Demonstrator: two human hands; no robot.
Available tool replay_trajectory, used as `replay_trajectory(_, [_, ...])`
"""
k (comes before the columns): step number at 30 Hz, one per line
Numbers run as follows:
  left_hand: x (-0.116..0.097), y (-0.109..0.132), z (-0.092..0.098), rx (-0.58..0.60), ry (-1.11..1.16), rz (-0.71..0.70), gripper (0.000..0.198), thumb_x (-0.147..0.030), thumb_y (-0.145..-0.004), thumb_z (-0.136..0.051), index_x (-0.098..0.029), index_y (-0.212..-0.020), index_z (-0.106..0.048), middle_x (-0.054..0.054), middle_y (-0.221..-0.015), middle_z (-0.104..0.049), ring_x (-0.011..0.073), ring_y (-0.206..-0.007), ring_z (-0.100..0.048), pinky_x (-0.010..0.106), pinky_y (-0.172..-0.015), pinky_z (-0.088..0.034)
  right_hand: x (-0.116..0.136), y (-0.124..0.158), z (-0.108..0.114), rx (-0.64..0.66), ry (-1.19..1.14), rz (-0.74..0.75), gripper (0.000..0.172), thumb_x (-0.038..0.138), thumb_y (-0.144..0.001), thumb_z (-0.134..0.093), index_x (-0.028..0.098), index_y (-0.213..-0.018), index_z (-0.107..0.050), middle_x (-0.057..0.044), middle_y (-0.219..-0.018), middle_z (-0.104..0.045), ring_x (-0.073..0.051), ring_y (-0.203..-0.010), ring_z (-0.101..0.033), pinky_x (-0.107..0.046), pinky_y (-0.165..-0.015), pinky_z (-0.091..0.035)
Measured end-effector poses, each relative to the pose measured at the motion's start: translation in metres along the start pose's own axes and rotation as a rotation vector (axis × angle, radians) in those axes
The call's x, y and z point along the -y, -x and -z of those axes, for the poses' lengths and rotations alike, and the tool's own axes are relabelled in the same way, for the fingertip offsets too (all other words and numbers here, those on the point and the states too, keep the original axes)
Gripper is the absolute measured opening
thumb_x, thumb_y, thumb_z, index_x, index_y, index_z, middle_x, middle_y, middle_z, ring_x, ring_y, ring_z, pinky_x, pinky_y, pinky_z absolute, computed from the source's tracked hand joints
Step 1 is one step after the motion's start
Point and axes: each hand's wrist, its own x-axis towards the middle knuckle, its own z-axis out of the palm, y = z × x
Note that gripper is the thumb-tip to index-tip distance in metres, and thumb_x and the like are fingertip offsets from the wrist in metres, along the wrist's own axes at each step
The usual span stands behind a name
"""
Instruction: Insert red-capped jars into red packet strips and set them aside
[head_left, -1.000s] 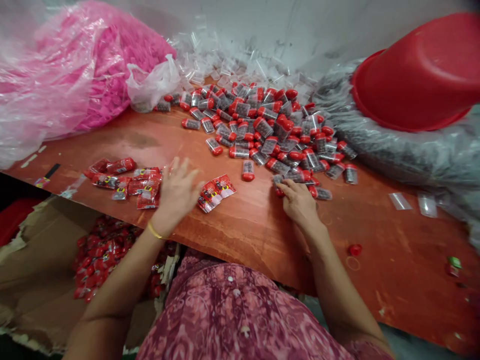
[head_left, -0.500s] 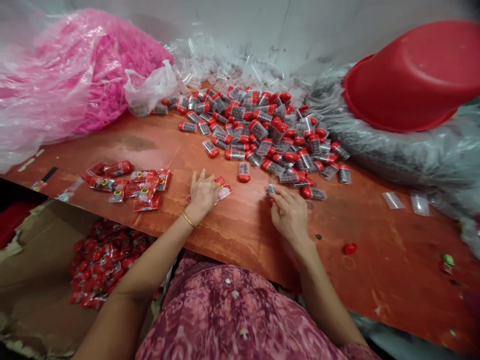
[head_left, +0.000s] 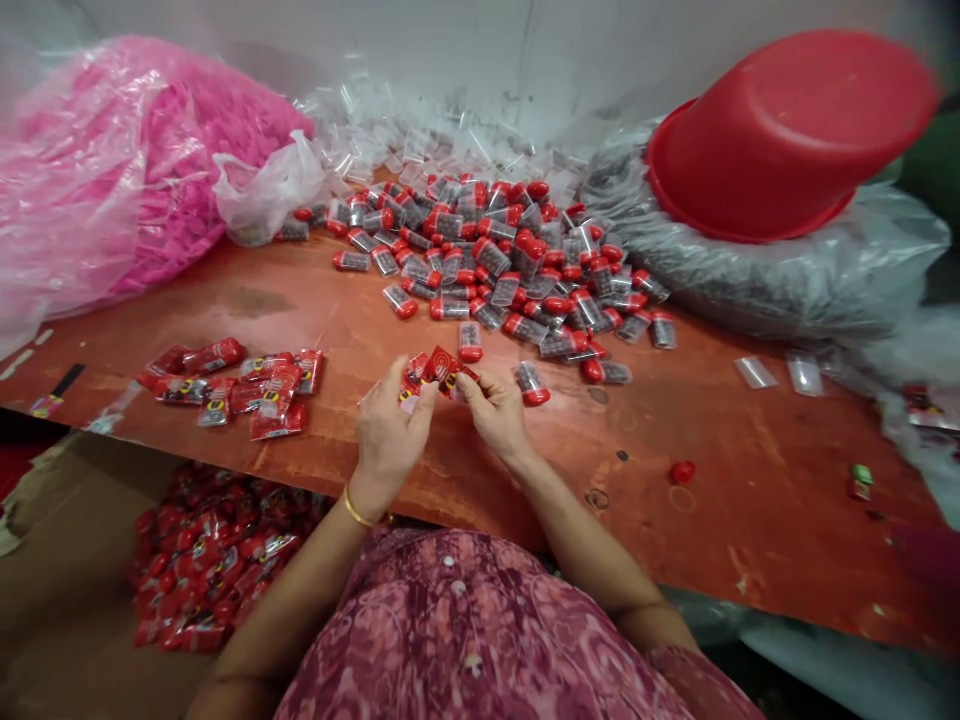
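In front of my body, my left hand (head_left: 391, 425) pinches several red printed plastic wrappers (head_left: 442, 363) between thumb and fingers. My right hand (head_left: 495, 412) grips the right edge of a wrapper, and the two hands nearly meet. Just right of my right hand lies a clear capsule-shaped container (head_left: 531, 383) with a red cap and dark contents. Another such container (head_left: 470, 341) stands out from the pile beyond my fingers. To the left, several red wrapped packets (head_left: 277, 390) lie in a loose group on the table.
A large pile of red-capped containers (head_left: 495, 250) covers the table's (head_left: 600, 520) back middle. A pink-filled bag (head_left: 172, 140) is at left; a red tub (head_left: 780, 140) rests on a grey-filled bag (head_left: 712, 280) at right. Below, a cardboard box (head_left: 67, 590) holds red packets.
My right hand has let go of a container on the table and moved left to the wrappers. My left hand has lifted the wrappers off the table.
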Motion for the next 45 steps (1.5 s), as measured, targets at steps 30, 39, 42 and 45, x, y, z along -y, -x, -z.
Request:
replay_trajectory(30, [-0.012, -0.001, -0.013, 0.111, 1.067, 0.880, 0.032, -0.032, -0.049, -0.083, -0.014, -0.060, -0.060, -0.006, -0.047, -0.057, 0.0039, -0.040, -0.046, 0.016, -0.042, -0.036, -0.031, -0.002, 0.126, 0.463, 0.967, 0.417, 0.027, 0.035, -0.091, -0.045, 0.017, -0.098, -0.063, -0.012, -0.100, -0.067, -0.025, -0.093, -0.057, -0.039, -0.080, -0.042])
replay_trajectory(39, [-0.014, 0.002, -0.014, 0.153, 1.105, 0.916, 0.030, -0.031, -0.052, -0.083, -0.015, -0.061, -0.059, -0.006, -0.048, -0.056, 0.0054, -0.040, -0.047, 0.018, -0.041, -0.037, 0.009, 0.051, 0.075, 0.414, -0.090, -0.278, 0.039, 0.058, -0.082, -0.048, 0.020, -0.087, -0.053, 0.003, -0.060, -0.054, -0.008, -0.045, -0.045, -0.020, -0.042, -0.037])
replay_trajectory(42, [-0.014, 0.004, -0.015, 0.182, 1.110, 0.897, 0.028, -0.031, -0.053, -0.082, -0.015, -0.060, -0.060, -0.005, -0.048, -0.057, 0.0058, -0.041, -0.047, 0.018, -0.042, -0.036, 0.022, 0.053, 0.069, 0.437, -0.186, -0.403, 0.040, 0.057, -0.076, -0.056, 0.019, -0.090, -0.051, 0.006, -0.053, -0.052, -0.007, -0.039, -0.043, -0.018, -0.037, -0.032])
replay_trajectory(45, [-0.012, 0.006, -0.013, 0.213, 1.101, 0.844, 0.030, -0.033, -0.051, -0.083, -0.014, -0.059, -0.061, -0.004, -0.049, -0.058, 0.0062, -0.043, -0.048, 0.019, -0.043, -0.036, 0.029, 0.049, 0.068, 0.454, -0.159, -0.462, 0.038, 0.053, -0.073, -0.060, 0.018, -0.087, -0.053, 0.006, -0.048, -0.053, -0.006, -0.035, -0.042, -0.017, -0.034, -0.030])
